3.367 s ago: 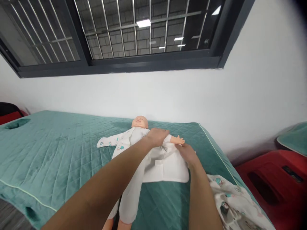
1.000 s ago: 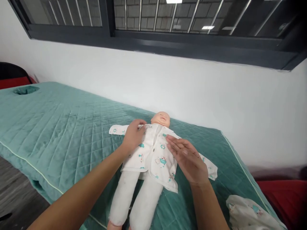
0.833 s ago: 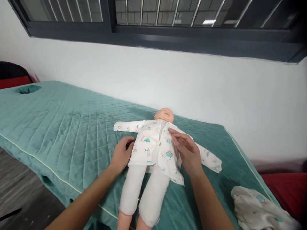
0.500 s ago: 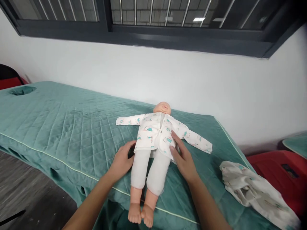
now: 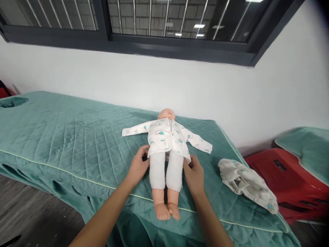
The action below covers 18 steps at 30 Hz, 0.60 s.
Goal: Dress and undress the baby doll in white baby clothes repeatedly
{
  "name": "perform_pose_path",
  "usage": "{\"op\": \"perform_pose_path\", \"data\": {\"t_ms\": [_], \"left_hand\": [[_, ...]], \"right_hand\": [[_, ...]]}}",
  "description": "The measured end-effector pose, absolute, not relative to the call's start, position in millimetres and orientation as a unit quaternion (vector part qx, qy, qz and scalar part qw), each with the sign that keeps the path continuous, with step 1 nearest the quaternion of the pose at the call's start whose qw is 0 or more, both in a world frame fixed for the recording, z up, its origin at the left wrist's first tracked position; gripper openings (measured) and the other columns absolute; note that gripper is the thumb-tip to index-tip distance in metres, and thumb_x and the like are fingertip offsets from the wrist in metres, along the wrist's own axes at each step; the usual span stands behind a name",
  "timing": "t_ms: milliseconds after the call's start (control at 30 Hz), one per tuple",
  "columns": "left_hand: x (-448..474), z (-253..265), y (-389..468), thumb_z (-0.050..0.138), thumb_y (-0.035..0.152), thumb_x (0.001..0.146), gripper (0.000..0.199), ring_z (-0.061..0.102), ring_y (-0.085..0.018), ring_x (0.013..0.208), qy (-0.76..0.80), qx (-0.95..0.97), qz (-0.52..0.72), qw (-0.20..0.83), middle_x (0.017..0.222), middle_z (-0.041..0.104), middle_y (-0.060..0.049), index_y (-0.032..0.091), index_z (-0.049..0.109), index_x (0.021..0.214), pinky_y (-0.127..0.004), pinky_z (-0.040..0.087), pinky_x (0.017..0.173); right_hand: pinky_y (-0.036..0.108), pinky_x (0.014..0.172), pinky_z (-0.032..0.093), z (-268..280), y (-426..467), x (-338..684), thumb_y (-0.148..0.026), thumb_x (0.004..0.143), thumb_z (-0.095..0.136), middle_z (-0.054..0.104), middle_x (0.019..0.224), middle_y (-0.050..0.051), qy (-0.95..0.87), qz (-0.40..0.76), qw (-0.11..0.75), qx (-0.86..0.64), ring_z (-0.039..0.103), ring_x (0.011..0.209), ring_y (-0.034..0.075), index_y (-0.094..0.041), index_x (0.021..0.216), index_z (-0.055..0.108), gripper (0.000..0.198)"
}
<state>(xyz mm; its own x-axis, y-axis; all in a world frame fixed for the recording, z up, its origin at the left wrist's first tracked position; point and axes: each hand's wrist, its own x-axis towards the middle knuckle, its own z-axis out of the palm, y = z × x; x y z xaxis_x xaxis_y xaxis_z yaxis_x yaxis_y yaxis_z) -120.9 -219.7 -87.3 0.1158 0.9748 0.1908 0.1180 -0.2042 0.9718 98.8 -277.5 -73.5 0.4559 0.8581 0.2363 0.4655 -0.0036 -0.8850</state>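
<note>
A baby doll (image 5: 157, 171) lies on its back on a green quilted bed cover, feet toward me, with white padded legs. It wears a white baby shirt (image 5: 164, 135) printed with small green and orange figures, its sleeves spread out sideways and its front edges parting near the hem. My left hand (image 5: 138, 164) is curled at the shirt's lower left side, thumb and forefinger at the hem. At the lower right corner, my right hand (image 5: 194, 174) pinches the hem beside the doll's hip. The doll's own hands are hidden in the sleeves.
A crumpled printed white cloth garment (image 5: 248, 183) lies on the bed cover (image 5: 77, 137) at the right. Beyond that edge stands a red plastic object (image 5: 288, 178) with a green cushion (image 5: 305, 147). A white wall and a barred window (image 5: 167, 41) rise behind the bed.
My right hand has moved from the shirt's front down to its lower right corner and closed there. The doll's legs lie straighter, and the view has shifted to the right.
</note>
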Motion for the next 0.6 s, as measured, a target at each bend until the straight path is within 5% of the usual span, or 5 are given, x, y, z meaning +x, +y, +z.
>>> {"op": "perform_pose_path", "data": {"t_ms": [200,400,600], "left_hand": [[-124.3,-92.2,-236.9,0.060,0.031,0.083,0.018,0.061,-0.018,0.086,0.487,0.561,0.530,0.408,0.092,0.067,-0.002,0.021,0.060,0.097,-0.028,0.045,0.079],[-132.3,-93.5,-245.6,0.063,0.037,0.081,0.019,0.061,-0.016,0.078,0.496,0.515,0.551,0.431,0.081,0.065,0.000,0.019,0.058,0.086,-0.028,0.047,0.075],[-138.6,-88.9,-239.2,0.068,0.033,0.079,0.022,0.064,-0.019,0.101,0.456,0.399,0.622,0.496,0.102,0.070,-0.003,0.020,0.064,0.096,-0.032,0.049,0.093]], "right_hand": [[0.032,0.070,0.043,-79.5,-286.8,109.9,-0.046,0.089,0.054,0.068,0.089,0.003,-0.516,0.182,0.496,-0.675,0.055,0.072,0.019,-0.020,0.108,0.065,0.034],[0.032,0.066,0.042,-80.0,-294.2,117.3,-0.050,0.086,0.060,0.062,0.071,0.000,-0.513,0.205,0.498,-0.668,0.052,0.066,0.019,-0.020,0.107,0.066,0.037],[0.038,0.090,0.051,-77.1,-293.3,139.9,-0.043,0.083,0.068,0.069,0.098,0.002,-0.408,0.400,0.636,-0.519,0.063,0.091,0.021,-0.026,0.108,0.065,0.030]]}}
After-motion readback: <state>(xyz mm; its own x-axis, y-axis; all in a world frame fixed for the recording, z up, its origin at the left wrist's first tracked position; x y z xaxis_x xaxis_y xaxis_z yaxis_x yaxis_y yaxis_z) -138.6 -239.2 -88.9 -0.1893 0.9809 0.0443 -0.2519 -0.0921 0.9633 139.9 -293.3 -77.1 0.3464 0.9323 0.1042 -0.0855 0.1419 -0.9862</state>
